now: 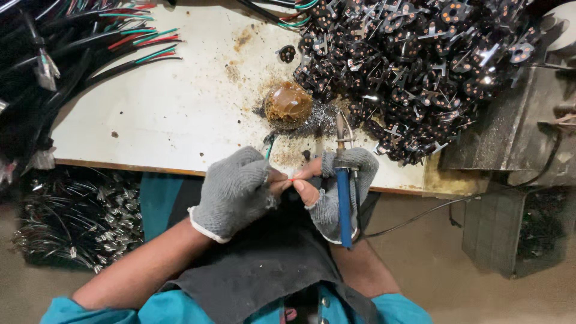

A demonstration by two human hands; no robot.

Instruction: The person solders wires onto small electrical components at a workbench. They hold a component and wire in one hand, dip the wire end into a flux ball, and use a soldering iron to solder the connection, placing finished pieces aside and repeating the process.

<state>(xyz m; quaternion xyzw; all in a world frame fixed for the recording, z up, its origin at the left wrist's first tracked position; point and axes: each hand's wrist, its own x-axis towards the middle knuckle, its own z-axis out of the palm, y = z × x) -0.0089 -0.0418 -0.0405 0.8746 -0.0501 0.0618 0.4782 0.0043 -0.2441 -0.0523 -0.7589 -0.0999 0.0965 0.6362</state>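
Red wire between both hands' fingertips

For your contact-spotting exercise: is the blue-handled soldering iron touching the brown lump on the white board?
Apart. The head view shows the soldering iron in the right hand, its tip ending short of the brown lump, with gritty board between them.

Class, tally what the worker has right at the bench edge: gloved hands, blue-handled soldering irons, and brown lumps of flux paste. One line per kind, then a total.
Gloved hands: 2, left hand and right hand
Blue-handled soldering iron: 1
Brown flux lump: 1
Total: 4
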